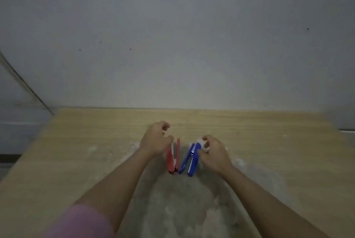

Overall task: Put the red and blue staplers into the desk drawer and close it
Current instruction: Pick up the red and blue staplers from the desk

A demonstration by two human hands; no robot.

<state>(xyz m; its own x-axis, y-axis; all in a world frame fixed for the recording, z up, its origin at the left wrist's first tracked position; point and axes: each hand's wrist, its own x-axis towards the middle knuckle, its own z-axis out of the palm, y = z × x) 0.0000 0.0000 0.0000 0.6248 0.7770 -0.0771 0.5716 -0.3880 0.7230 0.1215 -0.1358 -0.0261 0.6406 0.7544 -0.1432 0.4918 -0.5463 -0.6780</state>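
Note:
The red stapler (pixel 171 159) and the blue stapler (pixel 189 160) lie side by side on the wooden desk (pixel 86 151), both on their sides with their jaws spread apart. My left hand (pixel 156 139) sits at the red stapler's left far end. Its fingers are curled and apart, and the thumb touches the stapler's edge. My right hand (pixel 214 153) pinches the far end of the blue stapler between thumb and fingers, next to its white tip. No drawer is in view.
A pale wall (pixel 182 45) rises right behind the desk's back edge. The desk's left edge runs diagonally at the left, with floor beyond it. A worn grey patch (pixel 182 209) covers the near middle of the desktop. My pink sleeve (pixel 80 222) shows at the bottom left.

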